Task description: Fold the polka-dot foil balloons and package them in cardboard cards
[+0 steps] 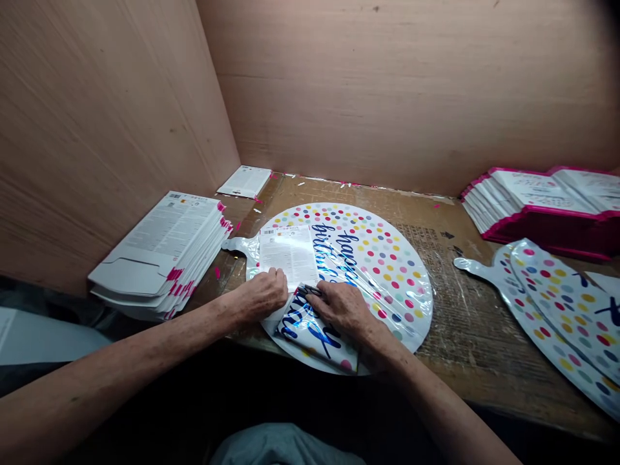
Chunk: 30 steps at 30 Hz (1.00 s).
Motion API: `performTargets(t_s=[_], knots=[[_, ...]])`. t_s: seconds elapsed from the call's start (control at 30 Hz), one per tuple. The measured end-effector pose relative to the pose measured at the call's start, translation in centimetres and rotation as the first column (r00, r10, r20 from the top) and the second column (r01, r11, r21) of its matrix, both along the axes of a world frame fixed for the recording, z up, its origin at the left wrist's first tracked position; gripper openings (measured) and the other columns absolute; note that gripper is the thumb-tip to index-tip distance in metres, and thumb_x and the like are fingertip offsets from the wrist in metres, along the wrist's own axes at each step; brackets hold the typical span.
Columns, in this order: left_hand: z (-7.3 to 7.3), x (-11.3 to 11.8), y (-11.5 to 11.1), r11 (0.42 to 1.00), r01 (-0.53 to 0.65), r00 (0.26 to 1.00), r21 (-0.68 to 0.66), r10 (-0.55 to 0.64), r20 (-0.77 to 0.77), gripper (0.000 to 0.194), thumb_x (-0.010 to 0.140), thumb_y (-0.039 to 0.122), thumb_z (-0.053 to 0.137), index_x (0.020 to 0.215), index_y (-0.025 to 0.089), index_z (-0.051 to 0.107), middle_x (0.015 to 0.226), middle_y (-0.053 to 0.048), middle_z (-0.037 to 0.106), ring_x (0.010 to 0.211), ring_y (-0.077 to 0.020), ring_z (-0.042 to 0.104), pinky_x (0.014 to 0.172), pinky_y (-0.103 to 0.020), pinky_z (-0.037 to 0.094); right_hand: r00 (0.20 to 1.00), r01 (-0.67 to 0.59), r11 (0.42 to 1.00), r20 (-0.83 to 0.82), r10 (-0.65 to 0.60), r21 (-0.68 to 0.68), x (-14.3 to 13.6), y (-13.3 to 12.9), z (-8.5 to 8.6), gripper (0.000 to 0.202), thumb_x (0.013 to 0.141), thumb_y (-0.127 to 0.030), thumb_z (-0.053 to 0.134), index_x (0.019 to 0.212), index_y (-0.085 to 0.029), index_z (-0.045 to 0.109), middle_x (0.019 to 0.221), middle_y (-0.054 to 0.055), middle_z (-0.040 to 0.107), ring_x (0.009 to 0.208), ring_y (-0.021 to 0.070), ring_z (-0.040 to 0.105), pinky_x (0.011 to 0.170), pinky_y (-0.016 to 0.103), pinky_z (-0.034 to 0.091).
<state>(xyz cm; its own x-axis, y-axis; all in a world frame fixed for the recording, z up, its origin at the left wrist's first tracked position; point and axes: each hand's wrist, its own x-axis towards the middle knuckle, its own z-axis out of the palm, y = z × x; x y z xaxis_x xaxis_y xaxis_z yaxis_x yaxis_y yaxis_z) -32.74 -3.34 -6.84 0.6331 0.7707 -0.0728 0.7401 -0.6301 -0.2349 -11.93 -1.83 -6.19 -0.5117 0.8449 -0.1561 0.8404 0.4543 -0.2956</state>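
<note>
A flat round foil balloon point(387, 278) with coloured dots and blue "happy birthday" lettering lies in front of me, its neck pointing left. On its left part rests a white printed paper sleeve point(285, 248) with a barcode. My left hand point(268, 292) is closed, its fingers pinching the sleeve's lower edge. Beside it, my right hand point(341, 307) is closed on a folded foil balloon point(314, 336) with blue letters, its narrow end touching the sleeve's lower right corner. I cannot tell whether this fold belongs to the round balloon beneath.
To the left stands a stack of white printed sleeves point(159, 239), with a smaller pile point(245, 181) behind. Pink-edged packs point(537, 194) lie at the back right. More dotted balloons point(557, 303) lie at the right. Wooden panels point(411, 84) enclose the cardboard-covered table point(455, 323).
</note>
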Motion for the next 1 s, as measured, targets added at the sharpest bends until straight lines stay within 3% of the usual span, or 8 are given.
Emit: performTargets(t_s=[0.17, 0.33, 0.57, 0.67, 0.73, 0.83, 0.9, 1.0], knots=[[1.1, 1.2, 0.4, 0.994, -0.05, 0.999, -0.093, 0.048, -0.024, 0.023, 0.08, -0.005, 0.048, 0.073, 0.011, 0.064, 0.07, -0.013, 0.065, 0.067, -0.0242, 0.064, 0.056, -0.03, 0.044, 0.999, 0.024, 1.0, -0.04, -0.024, 0.003, 0.1, -0.5, 0.0, 0.027, 0.097, -0.044, 0.047, 0.095, -0.021, 0.062, 0.089, 0.005, 0.068, 0.08, 0.0188, 0.061, 0.063, 0.028, 0.032], [2.6, 2.6, 0.5, 0.988, -0.149, 0.986, -0.044, 0.151, 0.065, 0.023, 0.083, -0.001, 0.044, 0.079, 0.008, 0.064, 0.073, -0.015, 0.066, 0.064, -0.026, 0.066, 0.053, -0.031, 0.046, 0.953, 0.259, 0.956, -0.199, -0.229, 0.137, 0.6, -1.2, -0.1, 0.049, 0.095, -0.04, 0.052, 0.134, -0.014, 0.039, 0.128, 0.015, 0.053, 0.106, 0.0235, 0.058, 0.074, 0.03, 0.041], [5.3, 4.5, 0.3, 0.998, -0.043, 0.995, -0.035, 0.046, 0.088, 0.026, 0.082, -0.002, 0.04, 0.076, 0.01, 0.061, 0.077, -0.015, 0.066, 0.07, -0.0252, 0.067, 0.061, -0.034, 0.052, 0.938, 0.334, 0.941, -0.125, -0.325, 0.06, 1.5, 0.4, -0.4, 0.026, 0.096, -0.043, 0.046, 0.095, -0.019, 0.057, 0.092, 0.007, 0.067, 0.084, 0.0212, 0.061, 0.065, 0.028, 0.035], [5.1, 4.9, -0.6, 0.985, -0.172, 0.939, 0.028, 0.155, 0.307, 0.018, 0.088, 0.01, 0.046, 0.087, 0.012, 0.064, 0.09, -0.016, 0.069, 0.089, -0.0276, 0.068, 0.078, -0.039, 0.054, 0.866, 0.458, 0.882, -0.275, -0.417, 0.107, 2.1, 0.8, -0.8, 0.022, 0.096, -0.039, 0.044, 0.09, -0.02, 0.055, 0.086, 0.006, 0.067, 0.077, 0.0199, 0.059, 0.062, 0.028, 0.033], [4.1, 5.3, -1.4, 0.919, -0.387, 0.754, 0.077, 0.267, 0.6, 0.034, 0.086, 0.033, 0.061, 0.113, 0.012, 0.06, 0.116, -0.02, 0.065, 0.115, -0.0333, 0.06, 0.094, -0.045, 0.05, 0.797, 0.506, 0.861, -0.414, -0.439, 0.061, 2.6, 0.9, -1.0, 0.022, 0.094, -0.039, 0.044, 0.085, -0.021, 0.052, 0.081, 0.005, 0.065, 0.072, 0.0187, 0.058, 0.061, 0.027, 0.035], [1.9, 6.1, -2.3, 0.802, -0.54, 0.177, -0.254, 0.404, 0.898, 0.092, 0.068, 0.051, 0.075, 0.141, 0.013, 0.036, 0.136, -0.022, 0.053, 0.123, -0.0348, 0.055, 0.095, -0.045, 0.051, 0.72, 0.505, 0.863, -0.552, -0.42, 0.002, 3.2, 1.0, -1.1, 0.024, 0.09, -0.042, 0.046, 0.076, -0.023, 0.046, 0.07, 0.001, 0.06, 0.065, 0.0171, 0.053, 0.059, 0.026, 0.035], [0.5, 6.9, -2.6, 0.766, -0.276, -0.189, -0.58, 0.548, 0.814, 0.085, 0.07, 0.051, 0.072, 0.139, 0.013, 0.038, 0.124, -0.019, 0.063, 0.102, -0.0298, 0.067, 0.081, -0.041, 0.057, 0.703, 0.488, 0.873, -0.594, -0.391, 0.003, 3.6, 1.0, -1.2, 0.025, 0.088, -0.044, 0.047, 0.074, -0.023, 0.043, 0.066, -0.001, 0.056, 0.062, 0.0164, 0.051, 0.058, 0.026, 0.035], [-0.8, 8.1, -2.2, 0.658, 0.023, -0.396, -0.752, 0.697, 0.598, 0.062, 0.071, 0.052, 0.07, 0.115, 0.011, 0.056, 0.09, -0.013, 0.072, 0.066, -0.0224, 0.069, 0.058, -0.034, 0.057, 0.688, 0.491, 0.871, -0.616, -0.383, 0.007, 4.1, 1.3, -1.5, 0.028, 0.087, -0.046, 0.047, 0.072, -0.023, 0.042, 0.064, -0.002, 0.055, 0.059, 0.0154, 0.049, 0.057, 0.026, 0.035]])
